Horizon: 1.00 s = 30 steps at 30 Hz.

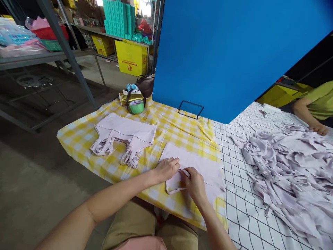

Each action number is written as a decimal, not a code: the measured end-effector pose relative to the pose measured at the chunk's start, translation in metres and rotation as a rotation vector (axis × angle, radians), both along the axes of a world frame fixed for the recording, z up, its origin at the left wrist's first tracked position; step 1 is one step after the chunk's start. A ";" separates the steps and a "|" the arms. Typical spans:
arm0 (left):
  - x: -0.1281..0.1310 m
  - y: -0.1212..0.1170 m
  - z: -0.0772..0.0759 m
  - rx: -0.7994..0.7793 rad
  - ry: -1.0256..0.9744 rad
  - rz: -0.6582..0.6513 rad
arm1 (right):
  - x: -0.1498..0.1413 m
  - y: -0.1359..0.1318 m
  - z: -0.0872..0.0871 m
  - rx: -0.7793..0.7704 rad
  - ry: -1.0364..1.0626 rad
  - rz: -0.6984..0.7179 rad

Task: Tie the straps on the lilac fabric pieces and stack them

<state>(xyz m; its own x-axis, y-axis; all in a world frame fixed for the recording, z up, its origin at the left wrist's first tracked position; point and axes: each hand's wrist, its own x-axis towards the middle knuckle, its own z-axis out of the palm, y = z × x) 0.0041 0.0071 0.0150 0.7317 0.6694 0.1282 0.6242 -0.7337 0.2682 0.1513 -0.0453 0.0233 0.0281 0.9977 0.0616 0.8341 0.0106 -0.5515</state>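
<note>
On checked cloth (pixel 83 140), at five o'clock in view, narrowly pinching lilac garment (pixel 204 168) with right hand (pixel 195 182) and, apparently, left hand (pixel 168 169); with laid-out top (pixel 127 128) toward ten from there, crumpled pile (pixel 291 166) toward three.

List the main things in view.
Handled garment: one, lilac, centre
Spread garment: one or more, lilac, left
Garment heap: one, lilac, right
Checked cloth: one, yellow-white, centre
Grid cloth: one, white-black, right
Board: one, blue, top
Wire frame: one, black, board's foot
Bag: one, brown, board's left
Tape: one, green, near bag
Boxes: at least two, yellow, background
Blocks: many, teal, background
Rack: one, grey, left
Co-worker's hand: one, bare, at heap
Left hand: one, bare, on handled garment
Right hand: one, bare, on handled garment
</note>
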 end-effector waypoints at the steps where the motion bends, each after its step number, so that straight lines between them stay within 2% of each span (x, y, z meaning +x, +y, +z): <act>1: 0.000 0.001 0.001 -0.013 0.001 0.003 | 0.000 0.001 0.000 0.003 -0.009 0.008; 6: -0.001 0.010 0.005 -0.170 -0.071 0.061 | 0.003 0.007 0.000 0.040 -0.072 0.055; 11: -0.001 0.018 0.009 -0.259 -0.091 0.044 | 0.006 0.014 -0.002 0.039 -0.182 0.085; 19: -0.001 0.025 0.012 -0.276 -0.075 -0.006 | 0.005 0.020 0.002 0.013 -0.209 0.113; 26: -0.001 0.029 0.007 -0.280 -0.053 -0.026 | 0.003 0.028 0.009 -0.014 -0.168 0.199; 30: 0.001 0.029 0.003 -0.278 -0.040 -0.022 | -0.005 0.031 0.009 -0.019 -0.108 0.179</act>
<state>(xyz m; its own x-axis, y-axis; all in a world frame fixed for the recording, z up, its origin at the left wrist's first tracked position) 0.0051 0.0359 0.0182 0.7446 0.6669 -0.0290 0.5937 -0.6417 0.4856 0.1467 -0.0140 0.0327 -0.1551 0.9873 0.0358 0.8742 0.1540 -0.4605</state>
